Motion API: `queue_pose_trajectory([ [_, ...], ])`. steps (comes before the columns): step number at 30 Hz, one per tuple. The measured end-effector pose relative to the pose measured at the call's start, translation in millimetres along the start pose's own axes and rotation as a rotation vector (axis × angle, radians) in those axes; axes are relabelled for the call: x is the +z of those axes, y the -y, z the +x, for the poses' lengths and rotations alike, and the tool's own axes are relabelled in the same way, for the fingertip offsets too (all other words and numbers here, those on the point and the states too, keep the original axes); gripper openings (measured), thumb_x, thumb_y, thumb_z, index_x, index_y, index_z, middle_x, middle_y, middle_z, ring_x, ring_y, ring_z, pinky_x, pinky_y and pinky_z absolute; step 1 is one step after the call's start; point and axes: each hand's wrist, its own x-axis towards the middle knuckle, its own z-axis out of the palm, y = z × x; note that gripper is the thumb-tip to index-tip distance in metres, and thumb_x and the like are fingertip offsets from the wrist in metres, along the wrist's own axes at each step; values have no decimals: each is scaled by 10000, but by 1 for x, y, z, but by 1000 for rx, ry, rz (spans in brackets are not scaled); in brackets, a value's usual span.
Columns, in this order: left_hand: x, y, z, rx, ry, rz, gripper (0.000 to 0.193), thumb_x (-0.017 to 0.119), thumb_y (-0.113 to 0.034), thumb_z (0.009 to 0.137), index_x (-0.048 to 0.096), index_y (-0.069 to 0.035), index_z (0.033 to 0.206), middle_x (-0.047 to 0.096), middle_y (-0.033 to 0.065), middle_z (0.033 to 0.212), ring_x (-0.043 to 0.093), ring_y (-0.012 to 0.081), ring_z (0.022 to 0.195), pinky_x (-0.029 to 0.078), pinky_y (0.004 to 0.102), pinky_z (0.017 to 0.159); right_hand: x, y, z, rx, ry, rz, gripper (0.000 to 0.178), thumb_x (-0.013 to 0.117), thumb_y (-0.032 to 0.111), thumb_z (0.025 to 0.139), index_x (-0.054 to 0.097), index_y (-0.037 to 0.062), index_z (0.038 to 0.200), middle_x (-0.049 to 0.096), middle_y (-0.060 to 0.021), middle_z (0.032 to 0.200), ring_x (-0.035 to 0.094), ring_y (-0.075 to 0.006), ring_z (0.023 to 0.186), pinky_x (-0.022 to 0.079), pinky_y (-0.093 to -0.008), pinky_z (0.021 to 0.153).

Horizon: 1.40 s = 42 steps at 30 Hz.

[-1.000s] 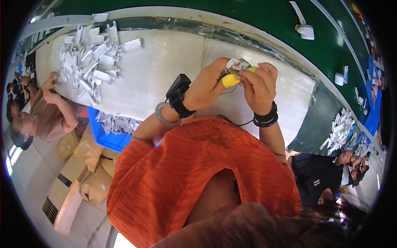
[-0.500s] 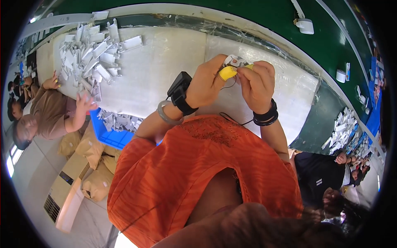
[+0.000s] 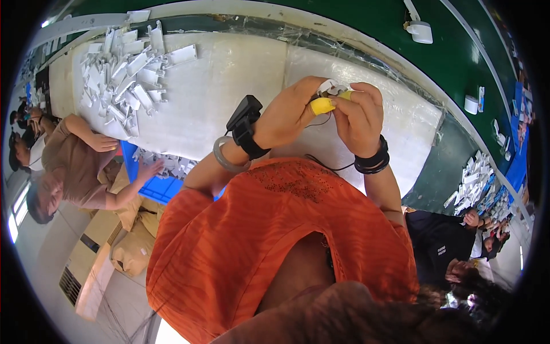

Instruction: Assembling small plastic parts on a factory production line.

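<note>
Presently, my left hand [image 3: 288, 114] and right hand [image 3: 361, 122] pinch the small white-and-grey part [image 3: 328, 87] between them over the bench [image 3: 229, 94], right of the heaped white pieces [image 3: 127, 77], where uneven pressure might make it slip.

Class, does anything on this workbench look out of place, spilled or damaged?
One white piece lies apart, beyond the heap of white parts, so it looks stray. The part in the left hand and right hand is too covered to judge.
</note>
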Motion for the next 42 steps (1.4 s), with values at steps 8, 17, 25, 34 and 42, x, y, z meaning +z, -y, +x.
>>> queue_pose_trajectory([
  [8, -1, -10, 4, -106, 14, -7, 370, 560, -77, 882, 521, 26, 1235, 594, 208, 1033, 587, 403, 924, 480, 415, 800, 4, 5, -6, 38, -55, -46, 303, 758, -26, 637, 687, 74, 915, 586, -67, 848, 594, -325, 940, 491, -391, 831],
  [17, 5, -7, 1, 8, -119, 82, 314, 565, -33, 841, 583, 32, 1148, 622, 204, 962, 615, 393, 826, 498, 396, 715, 13, 13, -12, 134, -105, -50, 279, 746, -44, 656, 669, 76, 896, 588, -70, 837, 603, -323, 947, 489, -423, 853],
  [25, -11, -7, 1, -252, 1, -155, 211, 530, -66, 908, 589, -17, 1104, 613, 105, 829, 590, 196, 650, 469, 298, 595, 6, -2, -12, 350, 27, 263, 207, 725, 4, 755, 664, 61, 944, 642, -103, 922, 613, -301, 921, 472, -387, 898],
  [34, -3, -22, 4, -184, 0, -578, 189, 565, -88, 955, 548, -11, 1127, 620, 52, 876, 592, 91, 686, 477, 229, 610, 16, -11, -15, 836, 30, 972, 435, 675, 40, 844, 546, 19, 1258, 572, -68, 1174, 548, -152, 1094, 448, -307, 943],
  [42, -8, 4, -4, -295, -112, -440, 189, 589, -68, 951, 565, 20, 1117, 658, 85, 1002, 665, 139, 862, 517, 252, 772, -5, -13, 2, 466, -96, 140, 614, 832, 108, 686, 580, 60, 1244, 583, -138, 1202, 578, -300, 1090, 481, -353, 922],
])
